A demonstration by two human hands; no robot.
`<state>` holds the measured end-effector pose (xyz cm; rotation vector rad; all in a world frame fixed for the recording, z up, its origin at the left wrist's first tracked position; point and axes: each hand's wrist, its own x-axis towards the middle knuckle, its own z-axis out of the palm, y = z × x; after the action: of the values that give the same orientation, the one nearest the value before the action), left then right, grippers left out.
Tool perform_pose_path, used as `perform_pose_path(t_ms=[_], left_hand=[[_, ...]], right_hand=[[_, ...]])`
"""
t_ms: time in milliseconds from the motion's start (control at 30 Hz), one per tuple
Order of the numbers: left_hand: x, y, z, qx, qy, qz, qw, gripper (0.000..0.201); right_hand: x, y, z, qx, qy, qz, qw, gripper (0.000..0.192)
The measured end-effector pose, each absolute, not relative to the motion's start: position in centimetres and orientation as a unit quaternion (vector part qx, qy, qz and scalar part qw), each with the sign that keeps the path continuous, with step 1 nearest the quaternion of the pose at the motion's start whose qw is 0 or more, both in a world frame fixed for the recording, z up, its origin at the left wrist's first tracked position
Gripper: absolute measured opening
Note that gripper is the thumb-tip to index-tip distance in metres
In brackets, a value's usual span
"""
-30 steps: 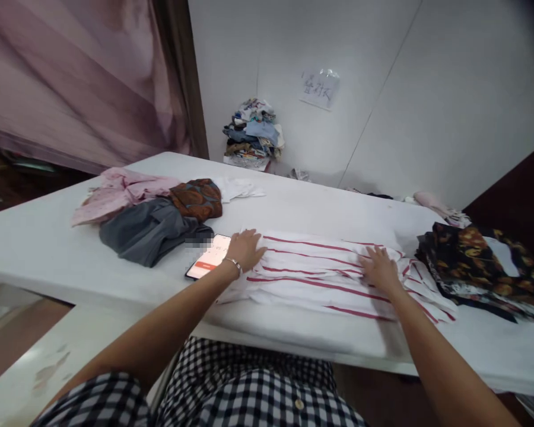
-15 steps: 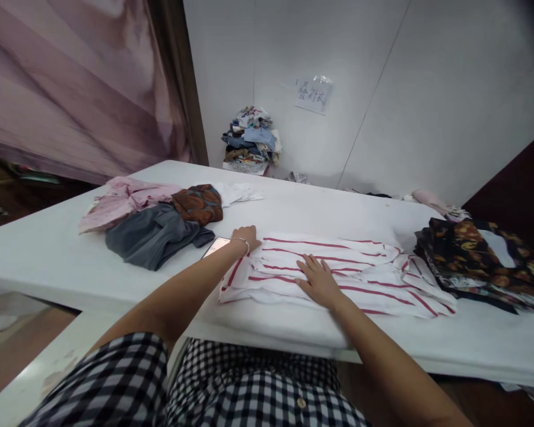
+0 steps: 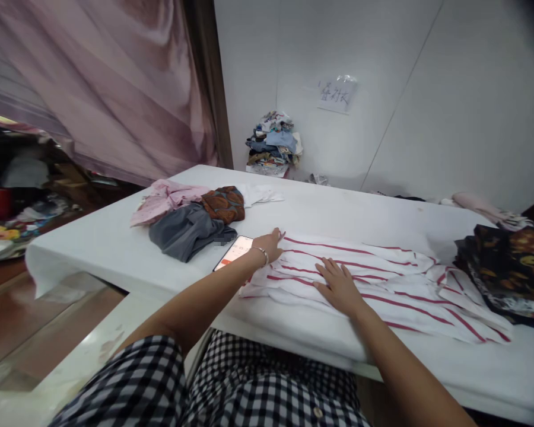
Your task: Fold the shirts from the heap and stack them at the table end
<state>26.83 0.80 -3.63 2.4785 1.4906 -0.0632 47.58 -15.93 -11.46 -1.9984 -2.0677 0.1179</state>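
A white shirt with red stripes [image 3: 382,283] lies spread lengthwise along the front of the table, loosely wrinkled towards its right end. At its left end, my left hand [image 3: 267,245] has its fingers closed on the far corner of the fabric, where a bit of cloth sticks up at the fingertips. My right hand [image 3: 339,286] rests flat on the middle of the shirt with its fingers spread. A phone with a lit screen [image 3: 235,251] lies beside my left wrist, partly covered by the forearm.
Left of the phone lie a grey garment [image 3: 184,231], a pink one [image 3: 167,198], a brown patterned one [image 3: 225,204] and a white one [image 3: 264,194]. Dark printed clothes [image 3: 502,267] are stacked at the right on the white table [image 3: 93,249]. Behind stands a clothes pile [image 3: 273,145].
The view has swung left, so everything sits further right. My left hand stays at the shirt's left end, and more of the phone shows. My right hand remains flat on the shirt.
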Motion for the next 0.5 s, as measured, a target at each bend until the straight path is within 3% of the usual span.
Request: perform_pose_path(t_ms=[233, 500], left_hand=[[26.0, -0.1, -3.9, 0.849, 0.516, -0.022, 0.108, 0.065], [25.1, 2.3, -1.5, 0.839, 0.517, 0.038, 0.167, 0.067]], right_hand=[[47.7, -15.9, -11.6, -0.687, -0.712, 0.049, 0.137, 0.056], [47.1, -16.4, -10.4, -0.668, -0.723, 0.038, 0.172, 0.054]])
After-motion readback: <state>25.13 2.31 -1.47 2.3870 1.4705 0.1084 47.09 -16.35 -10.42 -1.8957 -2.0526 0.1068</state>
